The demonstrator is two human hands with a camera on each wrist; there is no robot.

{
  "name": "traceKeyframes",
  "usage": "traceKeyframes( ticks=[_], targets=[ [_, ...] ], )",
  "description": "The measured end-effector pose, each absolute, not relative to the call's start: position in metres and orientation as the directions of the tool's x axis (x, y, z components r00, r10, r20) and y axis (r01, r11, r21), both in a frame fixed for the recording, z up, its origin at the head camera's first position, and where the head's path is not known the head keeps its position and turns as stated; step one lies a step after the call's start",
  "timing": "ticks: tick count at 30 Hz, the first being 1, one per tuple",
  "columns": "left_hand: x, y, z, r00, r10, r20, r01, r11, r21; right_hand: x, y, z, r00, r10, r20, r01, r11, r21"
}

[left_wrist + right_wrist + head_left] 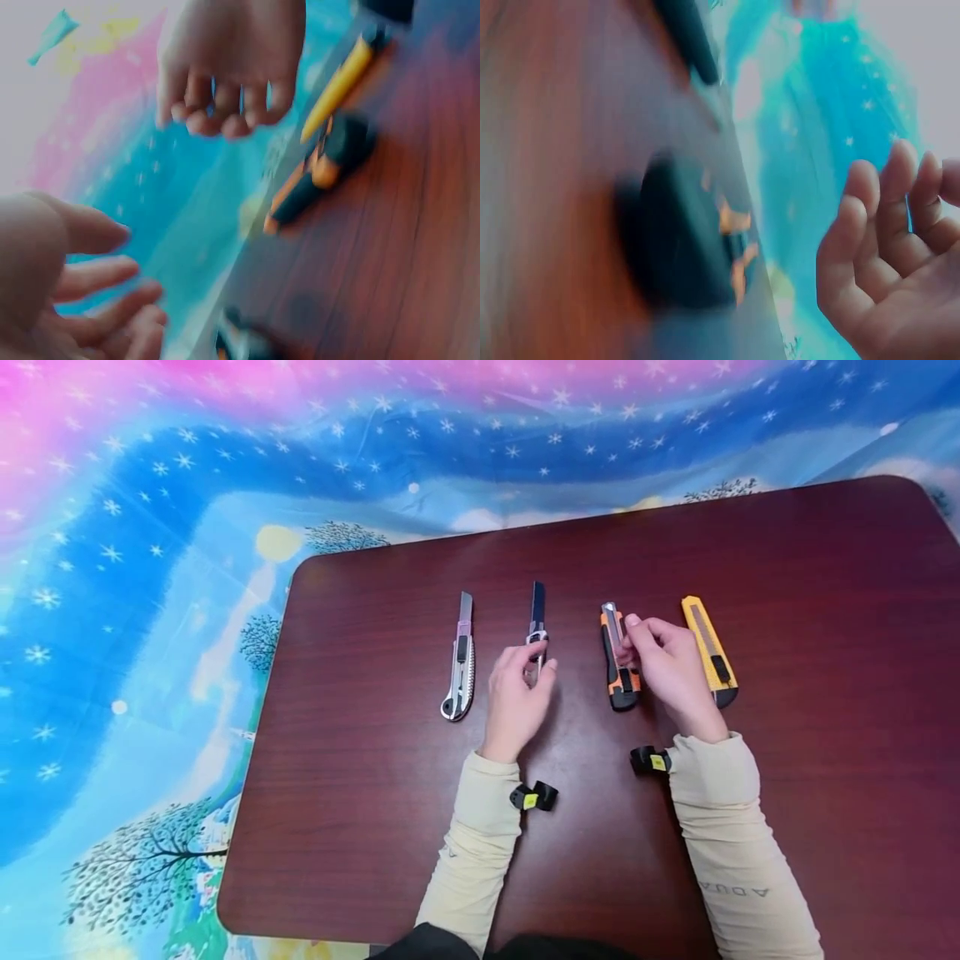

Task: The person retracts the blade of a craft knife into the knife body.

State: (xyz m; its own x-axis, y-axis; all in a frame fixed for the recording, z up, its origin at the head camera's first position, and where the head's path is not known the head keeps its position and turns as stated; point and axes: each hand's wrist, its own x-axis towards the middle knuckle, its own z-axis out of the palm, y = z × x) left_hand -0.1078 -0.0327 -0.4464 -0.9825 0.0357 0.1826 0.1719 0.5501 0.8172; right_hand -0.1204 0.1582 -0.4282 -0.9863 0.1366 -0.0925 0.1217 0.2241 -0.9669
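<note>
Several utility knives lie in a row on the dark red-brown table point(360, 827). My left hand point(517, 702) hovers over the handle of a snap-off knife with a black blade point(537, 606), its fingers apart and partly covering it. To its left lies a silver utility knife point(465, 647) with its blade out. My right hand point(672, 672), fingers loosely bent and holding nothing, overlaps the edge of an orange and black utility knife point(608, 647). Right of that hand is a yellow utility knife point(699, 627), partly hidden by it. In the left wrist view, the left hand point(97, 292) holds nothing.
A patterned cloth point(150, 635) in blue and pink surrounds the table's far and left edges. Black camera mounts with yellow labels stick out from the left sleeve point(487, 802) and the right sleeve point(720, 785). Both wrist views are blurred.
</note>
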Motion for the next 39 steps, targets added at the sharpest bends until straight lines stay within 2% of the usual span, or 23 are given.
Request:
traceKeyframes(
  ticks=[4,7,9,15,21,27,31,34,36,39],
  targets=[
    [-0.111,-0.045,-0.451,-0.999,0.010,-0.037,-0.020,0.689,0.725,-0.124,0.138,-0.429,-0.994,0.025,-0.108,0.111,0.170,-0.979],
    [-0.111,-0.046,-0.454,-0.987,0.013,-0.162,-0.100,0.737,0.669,-0.126,0.123,-0.432,-0.983,-0.051,-0.176,0.165,0.177,-0.970],
    [-0.111,-0.045,-0.454,-0.981,0.019,-0.193,-0.112,0.755,0.646,-0.125,0.114,-0.436,-0.968,-0.084,-0.235,0.216,0.188,-0.958],
    [-0.111,-0.044,-0.456,-0.985,0.057,-0.166,-0.055,0.799,0.599,-0.119,0.097,-0.446,-0.930,-0.151,-0.336,0.309,0.178,-0.934],
    [-0.112,-0.045,-0.462,-0.990,0.111,-0.086,0.049,0.846,0.531,-0.118,0.092,-0.449,-0.927,-0.147,-0.344,0.330,0.115,-0.937],
    [-0.118,-0.046,-0.461,-0.992,0.105,-0.070,0.051,0.840,0.541,-0.122,0.095,-0.448,-0.928,-0.144,-0.343,0.348,-0.014,-0.937],
    [-0.124,-0.048,-0.463,-0.992,0.093,-0.082,0.022,0.781,0.624,-0.124,0.098,-0.446,-0.938,-0.152,-0.311,0.328,-0.107,-0.938],
    [-0.125,-0.048,-0.468,-0.990,0.111,-0.085,0.011,0.671,0.741,-0.126,0.100,-0.446,-0.951,-0.128,-0.283,0.300,-0.137,-0.944],
    [-0.124,-0.045,-0.472,-0.987,0.128,-0.092,-0.010,0.529,0.849,-0.127,0.102,-0.447,-0.957,-0.096,-0.274,0.287,-0.156,-0.945],
    [-0.120,-0.039,-0.479,-0.978,0.179,-0.108,-0.069,0.214,0.974,-0.130,0.105,-0.446,-0.965,-0.045,-0.259,0.263,-0.162,-0.951]
  ],
)
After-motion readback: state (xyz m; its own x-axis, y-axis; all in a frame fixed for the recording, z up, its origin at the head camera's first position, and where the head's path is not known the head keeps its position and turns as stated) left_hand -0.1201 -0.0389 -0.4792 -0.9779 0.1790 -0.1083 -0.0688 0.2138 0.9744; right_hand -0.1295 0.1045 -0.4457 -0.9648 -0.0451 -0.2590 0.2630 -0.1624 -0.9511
